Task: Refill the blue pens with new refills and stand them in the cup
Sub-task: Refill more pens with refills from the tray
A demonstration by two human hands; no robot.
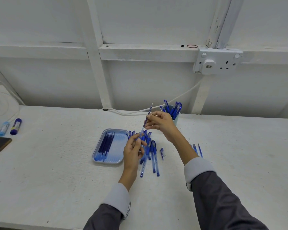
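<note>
Pinching a thin refill (148, 116) between thumb and fingertips, the right grip (160, 123) holds it slanted just above frame centre, its fine metal tip pointing up toward the wall. The refill's lower end meets the mouth of a pen barrel (141, 136), which the left grip (133, 150) holds with curled fingers just below and to the left. From this frame alone I cannot tell whether the refill is going in or coming out.

Either way, the step probably goes best with refill and barrel in one straight line. The right grip should hold the refill close to the barrel mouth so the thin tube does not bow. The left grip should steady the barrel rather than twist it.

Just beneath the hands, a pile of blue pens (154, 155) lies on the counter (56, 163), with a loose cap (162, 152) just to its right. Left of the pile, a blue tray (106, 161) holds more refills (105, 145). Behind the right grip, the cup (176, 119) already stands full of capped pens. A few thin blue sticks (196, 150) lie apart at right.
</note>
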